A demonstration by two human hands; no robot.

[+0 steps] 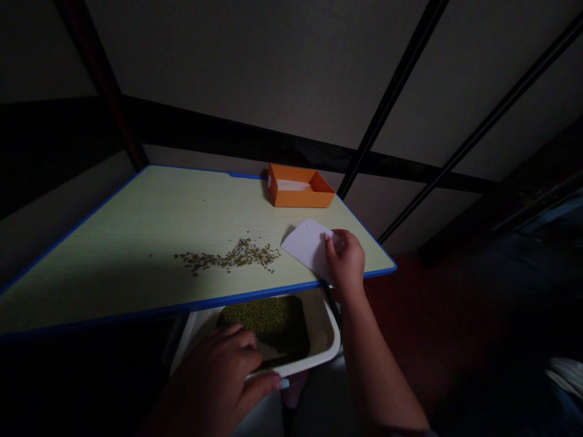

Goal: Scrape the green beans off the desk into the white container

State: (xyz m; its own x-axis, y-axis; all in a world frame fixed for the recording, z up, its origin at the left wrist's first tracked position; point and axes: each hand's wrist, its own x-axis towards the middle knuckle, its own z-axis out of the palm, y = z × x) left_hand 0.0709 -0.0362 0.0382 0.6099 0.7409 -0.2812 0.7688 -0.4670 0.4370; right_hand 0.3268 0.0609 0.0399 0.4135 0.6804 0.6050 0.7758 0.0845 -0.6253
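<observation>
Head view: beans [230,258] lie in a loose streak on the table [113,243], near its front edge and a bit right of centre, w/ stray ones trailing left. Just right of the streak is a white scraper [306,246], one edge down on the table, tilted, pinched by the right hand [345,261] w/ fingers closed on its right end. Below the front edge, a white tray [325,328] already holds a heap of green beans; the left hand [218,376] grips its near rim, thumb along the outside, fingers curled over the lip.

Judged from this layout, a good sweep keeps the scraper's edge flat on the table, no gap, and draws the streak toward the front edge in short passes, picking up stragglers on the left. Tray should sit tight under the edge, directly below the beans' exit point. An orange box [300,188] sits at the back right corner, well apart.
</observation>
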